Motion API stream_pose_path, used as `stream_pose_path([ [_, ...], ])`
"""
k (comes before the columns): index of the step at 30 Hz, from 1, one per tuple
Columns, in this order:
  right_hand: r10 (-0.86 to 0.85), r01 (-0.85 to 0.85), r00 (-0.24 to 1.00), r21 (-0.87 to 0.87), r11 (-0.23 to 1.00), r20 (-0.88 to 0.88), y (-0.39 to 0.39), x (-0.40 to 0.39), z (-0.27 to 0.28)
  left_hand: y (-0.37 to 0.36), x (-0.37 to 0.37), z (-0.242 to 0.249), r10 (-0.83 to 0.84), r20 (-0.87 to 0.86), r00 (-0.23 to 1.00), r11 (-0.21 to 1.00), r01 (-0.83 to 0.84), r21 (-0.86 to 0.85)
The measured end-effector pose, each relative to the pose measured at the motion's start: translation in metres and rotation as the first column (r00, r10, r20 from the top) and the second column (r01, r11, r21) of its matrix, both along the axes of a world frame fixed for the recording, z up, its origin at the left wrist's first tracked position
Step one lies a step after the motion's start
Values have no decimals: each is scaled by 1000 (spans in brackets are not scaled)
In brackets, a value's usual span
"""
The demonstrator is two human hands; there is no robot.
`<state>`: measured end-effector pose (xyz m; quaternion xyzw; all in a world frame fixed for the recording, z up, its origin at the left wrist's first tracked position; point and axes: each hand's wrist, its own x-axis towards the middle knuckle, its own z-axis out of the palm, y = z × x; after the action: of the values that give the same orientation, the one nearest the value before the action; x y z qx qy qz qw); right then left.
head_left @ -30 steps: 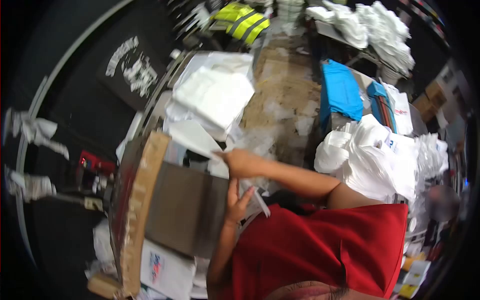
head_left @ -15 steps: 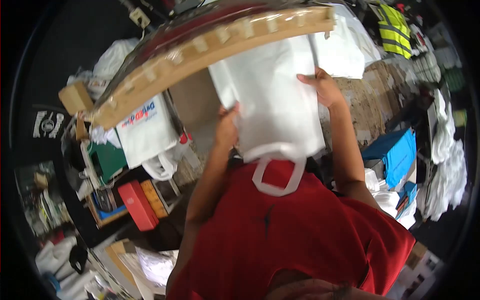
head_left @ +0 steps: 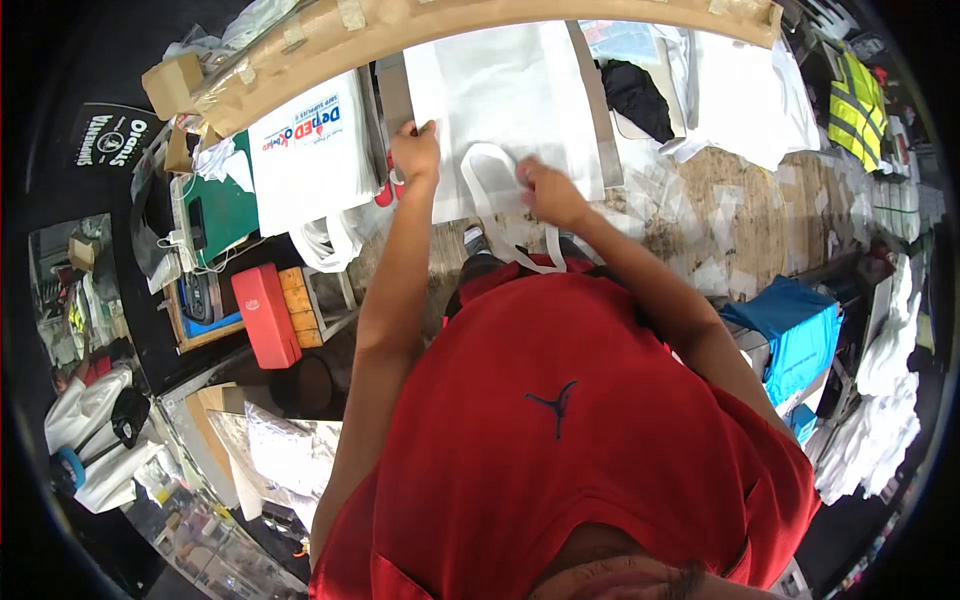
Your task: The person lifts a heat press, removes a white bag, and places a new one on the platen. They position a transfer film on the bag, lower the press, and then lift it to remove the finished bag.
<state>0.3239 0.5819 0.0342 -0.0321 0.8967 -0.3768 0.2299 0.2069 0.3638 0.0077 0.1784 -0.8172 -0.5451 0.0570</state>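
Observation:
A plain white tote bag (head_left: 510, 85) lies spread over a grey flat board (head_left: 606, 130), its handle loop (head_left: 482, 165) hanging toward my body. My left hand (head_left: 416, 152) is closed on the bag's left edge, thumb and fingers pinched together. Over the lower right part of the bag, beside the handle, is my right hand (head_left: 550, 190). Its fingers look curled but are smeared by motion, so whether they grip the cloth cannot be made out.
Across the top runs a tape-edged frame (head_left: 340, 40). To the left lies a stack of printed white bags (head_left: 305, 160), with a red box (head_left: 266, 315) below it. Black cloth (head_left: 637, 98) and white bags (head_left: 745, 95) lie to the right, above a blue bag (head_left: 800, 345).
The white bag has gone from being held in both hands to lying on the board. My right hand has left its right edge and moved inward near the handle. The view has shifted.

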Motion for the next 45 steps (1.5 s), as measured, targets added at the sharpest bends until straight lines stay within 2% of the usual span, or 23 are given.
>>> stream_pose_path([
  [1,72,-100,815,-18,995,-575,-2,27,-51,-1,2,-5,11,-23,1000,1000,-11,5],
  [2,227,-245,868,17,969,-441,2,43,-37,0,-1,-9,24,-51,998,1000,-23,14],
  [3,350,-359,846,56,932,-401,6,58,-13,1,-2,-8,23,-44,999,1000,-23,15],
  [5,484,-499,811,43,866,-329,35,80,-55,0,2,-2,57,-45,997,998,-57,4],
  [6,486,-502,813,37,864,-322,46,90,-63,-1,1,-5,64,-28,998,998,-64,19],
  [8,258,-194,911,217,957,-322,66,113,-72,-6,-3,-18,57,-18,998,998,-56,28],
  [9,258,-197,913,214,957,-316,82,113,-74,-9,-4,-21,48,-21,999,998,-47,39],
  [11,275,-281,959,122,952,63,115,98,-79,-15,1,-19,10,-31,999,1000,-10,-9],
  [13,206,-197,974,-97,976,90,135,71,-50,-29,6,-17,-30,-52,998,998,27,-57],
  [14,-101,103,995,-99,990,19,126,63,-16,-43,11,-21,-86,-56,995,993,81,-86],
  [15,-399,391,915,-123,912,-50,116,56,14,-52,17,-21,-141,-61,988,984,133,-115],
  [16,-455,439,860,-119,891,-234,117,49,20,-55,24,-7,-164,25,986,979,166,-117],
  [17,-483,470,807,-125,874,-340,116,38,19,-59,31,-3,-161,18,987,979,162,-122],
  [19,-473,495,814,-24,869,-336,109,17,9,-61,41,0,-258,132,957,957,272,-100],
  [21,-456,480,837,6,877,-303,105,8,-7,-59,44,-5,-239,137,961,963,253,-97],
  [22,-437,463,860,42,885,-264,104,2,-14,-56,44,-6,-213,102,972,962,227,-153],
  [23,-429,455,862,39,890,-271,103,3,-16,-56,47,-8,-185,74,980,959,196,-206],
  [25,-450,474,844,12,881,-293,105,7,-18,-57,46,-14,-162,35,986,967,166,-193],
  [31,-468,484,852,10,875,-234,109,10,-23,-47,54,6,-172,51,984,945,179,-274],
  [41,-535,545,811,-26,838,-238,107,7,-20,-48,53,-3,-139,42,989,962,145,-232],
  [45,-515,522,819,-44,852,-252,110,7,-22,-52,53,-16,-130,18,991,968,131,-213],
])
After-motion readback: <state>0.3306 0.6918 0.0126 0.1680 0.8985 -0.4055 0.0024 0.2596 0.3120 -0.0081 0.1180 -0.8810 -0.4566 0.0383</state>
